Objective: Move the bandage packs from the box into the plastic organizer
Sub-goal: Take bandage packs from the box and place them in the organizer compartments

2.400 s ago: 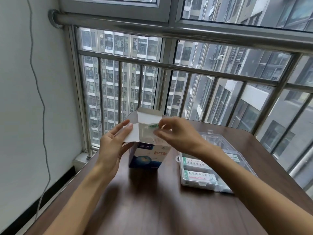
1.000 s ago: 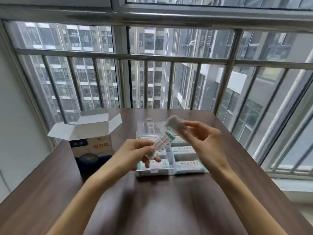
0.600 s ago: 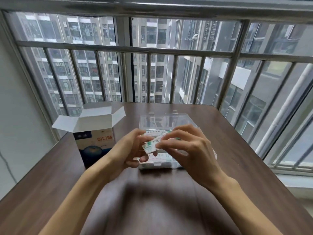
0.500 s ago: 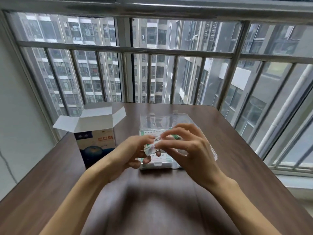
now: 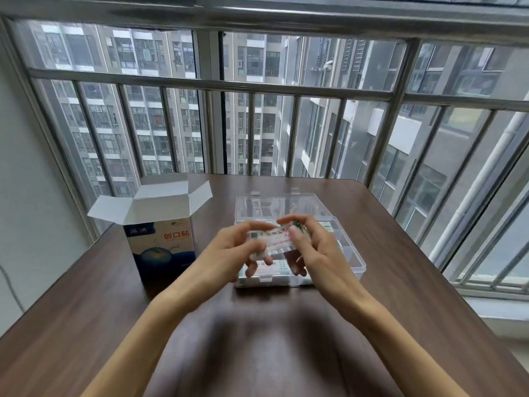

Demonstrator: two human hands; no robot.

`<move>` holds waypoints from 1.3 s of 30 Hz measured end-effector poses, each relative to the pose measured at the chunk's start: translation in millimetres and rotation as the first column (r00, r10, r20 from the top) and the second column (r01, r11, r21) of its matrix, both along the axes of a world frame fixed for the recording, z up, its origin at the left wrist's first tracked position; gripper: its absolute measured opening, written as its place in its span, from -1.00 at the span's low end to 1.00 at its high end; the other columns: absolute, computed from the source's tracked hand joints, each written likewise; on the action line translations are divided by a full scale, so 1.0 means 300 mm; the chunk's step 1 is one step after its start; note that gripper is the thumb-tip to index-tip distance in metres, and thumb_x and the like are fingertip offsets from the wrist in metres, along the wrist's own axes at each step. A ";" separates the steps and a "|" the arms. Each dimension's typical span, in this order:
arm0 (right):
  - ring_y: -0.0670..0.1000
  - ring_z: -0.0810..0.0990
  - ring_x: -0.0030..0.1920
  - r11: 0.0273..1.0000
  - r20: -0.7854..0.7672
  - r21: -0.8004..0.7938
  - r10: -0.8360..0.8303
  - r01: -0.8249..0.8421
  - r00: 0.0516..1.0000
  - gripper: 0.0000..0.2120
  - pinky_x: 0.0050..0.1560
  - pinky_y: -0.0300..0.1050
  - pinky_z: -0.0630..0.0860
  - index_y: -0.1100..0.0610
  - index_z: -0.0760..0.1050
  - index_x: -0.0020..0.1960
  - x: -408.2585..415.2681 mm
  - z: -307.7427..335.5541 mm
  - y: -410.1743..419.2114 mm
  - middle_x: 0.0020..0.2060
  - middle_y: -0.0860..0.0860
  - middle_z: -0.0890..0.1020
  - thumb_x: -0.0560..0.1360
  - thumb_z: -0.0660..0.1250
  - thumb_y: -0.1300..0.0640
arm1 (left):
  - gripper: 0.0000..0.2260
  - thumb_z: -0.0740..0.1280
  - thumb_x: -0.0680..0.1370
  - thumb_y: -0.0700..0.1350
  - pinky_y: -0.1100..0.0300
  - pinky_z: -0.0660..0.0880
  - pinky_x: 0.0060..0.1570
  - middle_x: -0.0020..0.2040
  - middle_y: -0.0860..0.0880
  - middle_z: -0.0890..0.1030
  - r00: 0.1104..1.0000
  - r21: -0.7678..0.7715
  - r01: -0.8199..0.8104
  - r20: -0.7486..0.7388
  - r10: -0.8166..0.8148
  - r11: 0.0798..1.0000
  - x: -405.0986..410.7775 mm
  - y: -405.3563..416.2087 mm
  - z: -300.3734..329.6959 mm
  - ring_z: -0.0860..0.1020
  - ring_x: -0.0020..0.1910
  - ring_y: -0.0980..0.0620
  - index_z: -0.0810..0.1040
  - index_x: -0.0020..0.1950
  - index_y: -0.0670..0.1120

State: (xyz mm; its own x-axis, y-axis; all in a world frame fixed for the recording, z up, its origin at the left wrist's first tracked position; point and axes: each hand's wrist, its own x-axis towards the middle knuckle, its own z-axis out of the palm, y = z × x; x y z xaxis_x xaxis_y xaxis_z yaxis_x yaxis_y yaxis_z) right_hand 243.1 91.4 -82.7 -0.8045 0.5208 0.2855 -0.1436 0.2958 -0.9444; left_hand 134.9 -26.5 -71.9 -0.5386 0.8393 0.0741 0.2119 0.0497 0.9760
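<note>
- Head view: a dark wood bench (image 5: pixel 400 282) fills the lower half of the picture, pushed up against a barred window (image 5: pixel 257 90) at 12 o'clock, with tall apartment blocks outside.
- Both hands meet just above the middle of the bench. The left hand (image 5: pixel 229 253) comes in from 7 o'clock and the right hand (image 5: pixel 317 250) from 5 o'clock.
- Between them they hold one bandage pack (image 5: pixel 272 239), a flat white strip with red and green print, lying roughly level. The left hand's thumb and curled fingers pinch its left end; the right hand's thumb presses on top near the right end while its fingers curl beneath.
- The pack is raised above the plastic organizer (image 5: pixel 355 253), a clear compartmented case directly behind and under the hands. Its lid (image 5: pixel 257 204) is folded back toward 12 o'clock.
- More packs with green-and-white labels lie in the organizer's near compartments, partly hidden by the hands; the compartments toward 3 o'clock show clear plastic.
- The box (image 5: pixel 163 247) stands upright at 9 o'clock of the hands, just beside the organizer but apart from it. It is blue and white with red characters, and its white top flaps stand open. Its contents cannot be seen from here.
</note>
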 end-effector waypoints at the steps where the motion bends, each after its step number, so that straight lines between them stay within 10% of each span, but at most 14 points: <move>1: -0.13 0.37 -0.49 0.999 -0.018 -0.050 0.003 -0.003 1.000 -0.86 -0.46 -0.32 0.33 0.14 0.44 0.09 -0.003 0.004 -0.010 -0.43 -0.05 0.46 0.62 0.12 0.21 | -0.83 0.24 0.60 -0.19 0.43 0.22 -0.55 -0.40 0.06 0.59 0.998 0.059 -0.055 -0.008 0.055 0.997 0.001 0.002 0.001 0.38 -0.51 0.19 0.55 0.09 0.04; 11: -0.07 0.30 -0.38 0.953 -0.040 -0.288 0.085 -0.093 0.996 -0.91 -0.43 -0.32 0.28 0.07 0.36 0.03 -0.025 0.007 -0.094 -0.34 0.04 0.37 0.62 0.10 0.18 | -0.72 0.06 0.68 -0.05 0.19 0.28 -0.38 -0.42 0.07 0.41 0.906 0.378 -0.351 -0.095 0.413 0.857 0.037 0.078 -0.075 0.32 -0.45 0.14 0.45 -0.16 -0.02; 20: -0.25 0.51 -0.31 0.985 0.116 0.167 -0.058 0.038 0.991 -0.83 -0.22 -0.38 0.44 0.05 0.48 0.11 0.013 0.058 0.084 -0.21 -0.04 0.57 0.57 0.24 0.24 | -0.83 0.17 0.61 -0.22 0.31 0.40 -0.17 -0.16 0.13 0.55 0.956 0.101 -0.131 -0.251 0.153 0.986 0.007 0.126 0.008 0.47 -0.19 0.17 0.46 0.00 0.04; 28: 0.02 0.64 -0.22 0.906 0.409 0.423 -0.201 0.010 0.890 -0.83 -0.07 -0.02 0.55 -0.04 0.64 -0.14 0.136 0.062 0.242 -0.27 0.01 0.68 0.41 0.42 0.23 | -0.85 0.39 0.49 -0.02 0.15 0.52 0.02 -0.11 0.16 0.62 0.765 -0.294 -0.012 -0.618 -0.180 0.956 0.016 0.215 0.022 0.59 -0.06 0.15 0.60 0.05 0.15; 33: -0.20 0.62 -0.24 0.883 0.481 0.468 -0.218 -0.038 0.850 -0.82 -0.22 -0.41 0.46 -0.07 0.67 -0.17 0.154 0.041 0.252 -0.28 -0.07 0.70 0.40 0.43 0.21 | -0.82 0.35 0.50 -0.05 0.19 0.49 0.03 -0.05 0.13 0.66 0.645 -0.452 0.008 -0.679 -0.350 0.892 0.036 0.231 0.039 0.58 -0.01 0.14 0.63 0.06 0.16; 39: -0.17 0.56 -0.30 0.751 0.591 0.625 -0.276 -0.215 0.758 -0.83 -0.24 -0.33 0.44 -0.07 0.70 -0.11 0.114 0.087 0.256 -0.34 -0.10 0.66 0.40 0.40 0.16 | -0.85 0.34 0.51 -0.03 0.15 0.50 0.02 0.01 0.16 0.66 0.553 -0.477 -0.040 -0.742 -0.378 0.878 0.025 0.237 0.038 0.57 0.04 0.14 0.66 0.00 0.16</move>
State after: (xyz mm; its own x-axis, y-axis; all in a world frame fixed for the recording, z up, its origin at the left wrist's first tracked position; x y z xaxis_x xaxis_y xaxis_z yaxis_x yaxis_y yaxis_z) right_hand 277.2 168.3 -56.6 -0.8974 0.4411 -0.0046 0.4093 0.8288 -0.3814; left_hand 142.5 44.5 -60.6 -0.2696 0.9624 0.0342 0.9275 0.2499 0.2781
